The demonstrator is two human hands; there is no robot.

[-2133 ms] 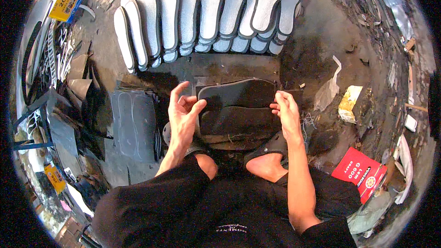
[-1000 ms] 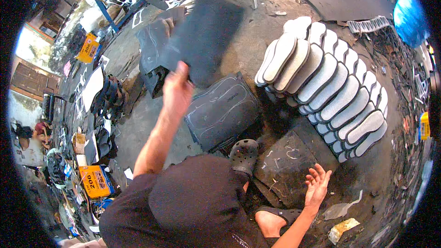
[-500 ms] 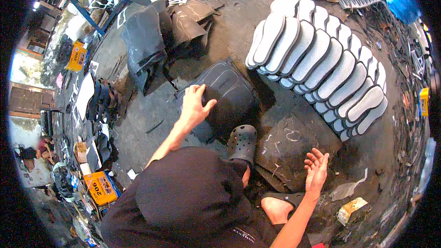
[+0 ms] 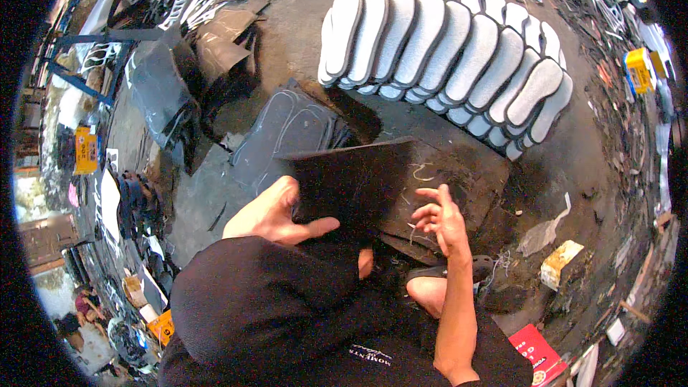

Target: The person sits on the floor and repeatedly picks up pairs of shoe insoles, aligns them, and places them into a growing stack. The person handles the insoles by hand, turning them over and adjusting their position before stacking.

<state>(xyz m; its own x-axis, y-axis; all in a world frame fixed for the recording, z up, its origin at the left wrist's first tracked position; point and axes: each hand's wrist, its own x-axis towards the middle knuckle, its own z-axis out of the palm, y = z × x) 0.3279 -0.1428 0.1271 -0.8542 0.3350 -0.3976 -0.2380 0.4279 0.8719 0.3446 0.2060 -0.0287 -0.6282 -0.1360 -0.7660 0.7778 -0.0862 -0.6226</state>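
A dark rubber-like sheet [image 4: 351, 179] is raised in front of me, its far edge tilted up. My left hand [image 4: 272, 211] grips it at its left side, the thumb lying along the near face and the other fingers partly hidden behind. Just beyond lies a stack of dark sheets [image 4: 283, 125] with pale sole outlines drawn on the top one. To the right of the raised sheet, my right hand [image 4: 441, 218] hovers with fingers apart, holding nothing. Below it lies a worn brown board [image 4: 476, 179] with scraps on it.
Rows of white-topped, dark-edged shoe soles [image 4: 469, 50] lie overlapping at the far right. Folded dark sheets [image 4: 161, 100] stand at the far left beside a blue metal frame [image 4: 86, 82]. A yellow box [image 4: 639, 70] and offcuts line the right side; a red box [image 4: 537, 355] is near me.
My left hand has lifted a dark sheet off the stack and brought it nearer. My right hand has come closer to that sheet. The view has shifted, so the soles appear farther left.
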